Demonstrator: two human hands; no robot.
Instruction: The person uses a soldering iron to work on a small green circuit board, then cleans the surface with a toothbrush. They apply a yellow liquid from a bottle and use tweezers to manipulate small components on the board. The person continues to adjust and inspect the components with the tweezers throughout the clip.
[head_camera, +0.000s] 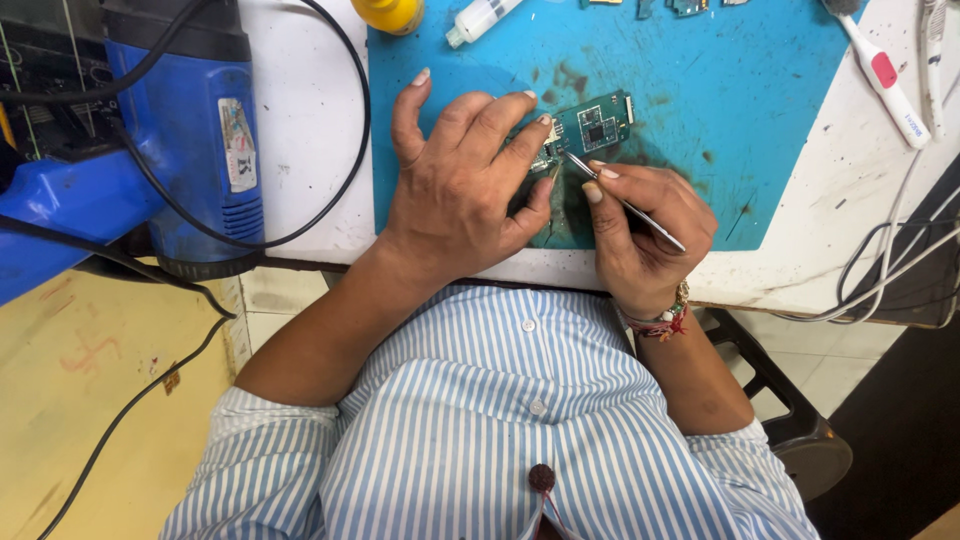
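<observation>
Small green rectangular circuit board (590, 126): lies flat on the blue work mat, near its lower middle. Square dark chip at centre, small components around it, pale connector strip on its right end. Left end partly hidden under fingers, so that edge cannot be read.

Slim silver metal tweezers (628, 206): slanted, tips up-left and touching the board's lower left edge, rear end pointing down-right. Middle of the shaft covered by the fingers holding it.
</observation>
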